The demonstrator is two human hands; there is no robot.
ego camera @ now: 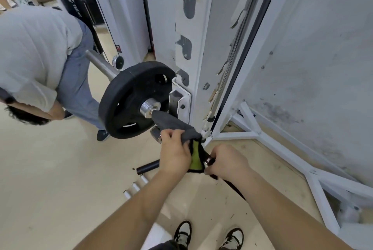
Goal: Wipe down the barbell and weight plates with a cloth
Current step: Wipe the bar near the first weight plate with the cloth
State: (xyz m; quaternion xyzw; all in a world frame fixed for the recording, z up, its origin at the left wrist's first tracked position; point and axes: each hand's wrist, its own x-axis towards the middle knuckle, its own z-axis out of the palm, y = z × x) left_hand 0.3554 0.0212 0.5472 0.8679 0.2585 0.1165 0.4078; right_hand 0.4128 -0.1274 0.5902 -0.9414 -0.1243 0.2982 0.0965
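Left hand [174, 149], right hand [228, 162] — both curled, close together

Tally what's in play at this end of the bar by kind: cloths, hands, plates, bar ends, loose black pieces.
Cloth: 1
Hands: 2 (left hand grips the cloth, right hand)
Weight plate: 1 in view
Barbell end: 1
Black tube on the floor: 1
Black strap, gripped by the right hand: 1
Total: 7

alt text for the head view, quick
A left hand grips a grey-and-green cloth wrapped on a barbell beside a black plate, while the right hand holds the bar lower down. Another person bends over behind, by a white rack.
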